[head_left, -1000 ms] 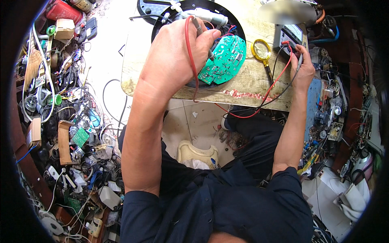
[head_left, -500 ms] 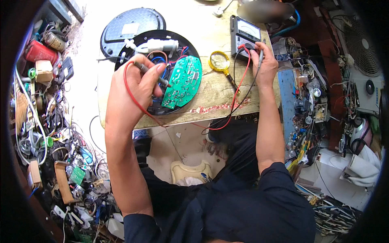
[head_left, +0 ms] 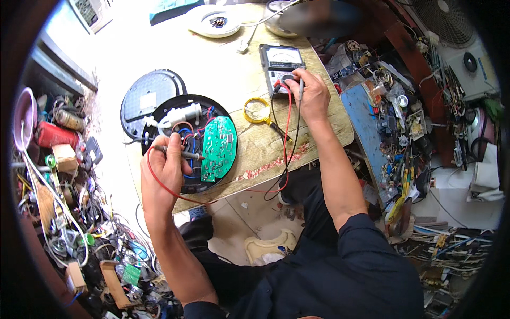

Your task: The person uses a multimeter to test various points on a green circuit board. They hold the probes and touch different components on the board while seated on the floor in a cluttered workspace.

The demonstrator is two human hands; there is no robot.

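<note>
My left hand [head_left: 164, 166] grips a grey test probe [head_left: 192, 156] with a red lead, its tip close to the left edge of a green circuit board [head_left: 219, 146]; contact cannot be made out. The board rests over the right part of a round black housing [head_left: 229, 119], among wires and a white cylindrical part [head_left: 182, 115]. My right hand [head_left: 312, 98] is closed around a second grey probe [head_left: 301, 90] with a black lead. Its fingers are at the knob of an analog multimeter [head_left: 284, 55], where the leads plug in.
A ridged round black cover [head_left: 149, 95] lies behind the housing. Beside the meter is a yellow-rimmed magnifying glass [head_left: 257, 110]. A white round dish-like part [head_left: 213, 22] sits at the table's far side. Piles of cables [head_left: 106, 212] and parts crowd both sides of the table [head_left: 324, 135].
The view has shifted, bringing more of the table's far side into sight. Both hands still hold their probes, the left near the board, the right at the meter.
</note>
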